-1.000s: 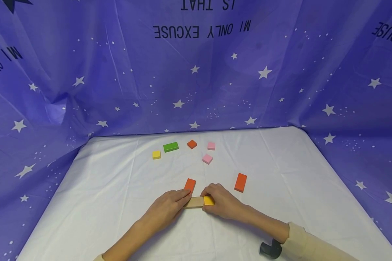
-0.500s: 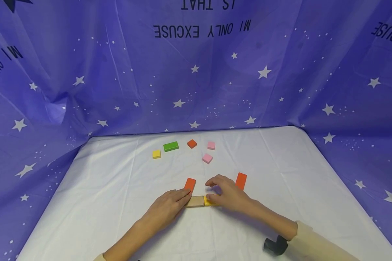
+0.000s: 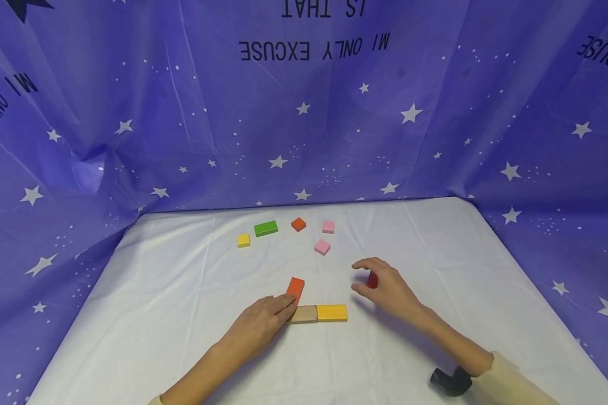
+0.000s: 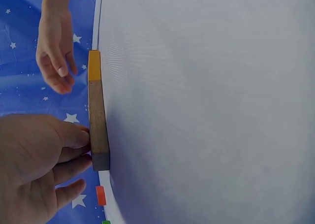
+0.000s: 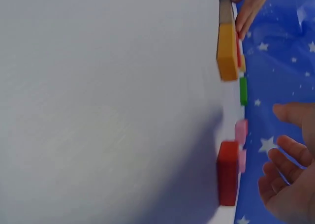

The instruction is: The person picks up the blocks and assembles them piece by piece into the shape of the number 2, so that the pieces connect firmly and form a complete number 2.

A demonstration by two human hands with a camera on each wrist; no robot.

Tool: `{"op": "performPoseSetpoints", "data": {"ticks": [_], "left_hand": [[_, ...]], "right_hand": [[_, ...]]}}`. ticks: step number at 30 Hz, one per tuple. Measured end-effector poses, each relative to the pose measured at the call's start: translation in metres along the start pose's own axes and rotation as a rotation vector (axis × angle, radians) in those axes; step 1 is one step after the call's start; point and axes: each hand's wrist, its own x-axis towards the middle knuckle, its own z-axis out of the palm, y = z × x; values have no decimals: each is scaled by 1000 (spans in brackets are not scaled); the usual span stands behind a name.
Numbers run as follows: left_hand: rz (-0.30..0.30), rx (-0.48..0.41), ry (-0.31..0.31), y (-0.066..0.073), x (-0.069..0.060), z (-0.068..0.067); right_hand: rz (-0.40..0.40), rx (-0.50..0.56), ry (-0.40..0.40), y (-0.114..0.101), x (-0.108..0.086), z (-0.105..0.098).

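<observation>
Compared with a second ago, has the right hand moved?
Yes: judged against the green block in the head view, the right hand has moved rightward and forward, off the long yellow block.

BACKDROP: you face creased purple-blue sheeting [image 3: 253, 112] behind the table and along both its sides | PRINT: you see white stars [image 3: 411, 113], white dots [image 3: 358, 131] and upside-down black lettering [image 3: 273, 51] | SURFACE: your table [image 3: 410, 242] wears a wrinkled white cover | LIGHT: you have pale sheen on the left-hand folds [image 3: 88, 173]
</observation>
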Motion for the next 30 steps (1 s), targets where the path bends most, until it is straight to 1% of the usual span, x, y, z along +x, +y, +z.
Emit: {"op": "performPoseSetpoints", "data": {"ticks": [5,9,13,20,26,30], "left_hand": [[1,1,5,0,0,0],[-3,-10,8,0,0,0],[-5,-15,9,0,0,0],[-5,-2,4,0,0,0],[4,-5,15,0,0,0],[-1,-4,5,0,0,0]], "right_hand": [[71,25,28,20,-6,-7],[116,-4,10,32,-9,-11],[138,-20,-26,40,-11,-14],[169,-12,-64,46,-13,-15],[183,-15,-76,45,-13,-16],[183,-13,-85,44,-13,-17]]}}
